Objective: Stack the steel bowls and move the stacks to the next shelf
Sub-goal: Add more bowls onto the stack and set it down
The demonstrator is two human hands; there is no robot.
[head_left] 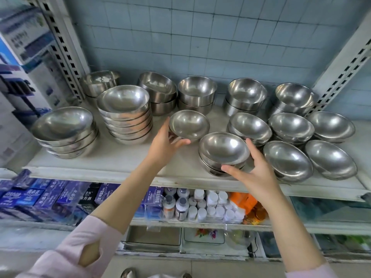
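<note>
Head view: left hand [166, 143] grips lone bowl [189, 124];
Right hand [259, 173]: fingers spread round small stack [223, 152];
Risk: loose grip, bowl may slip.

- Shelf [120, 163]: bare strip along the front edge, widest at left-centre, between the left front stack [64, 131] and the low centre stack [222, 153].
- Tall stack [125, 115]: narrow gap to the single bowl [189, 124], taken up by the left hand [164, 143] gripping that bowl.
- Right hand [259, 169]: grips the low centre stack and fills the gap to the right front bowls [287, 157].
- Right half: bowls almost rim to rim.
- Back row [197, 91]: lines the tiled wall [200, 37].
- Slotted uprights [60, 37]: close both ends.
- Above the rims: open air.
</note>
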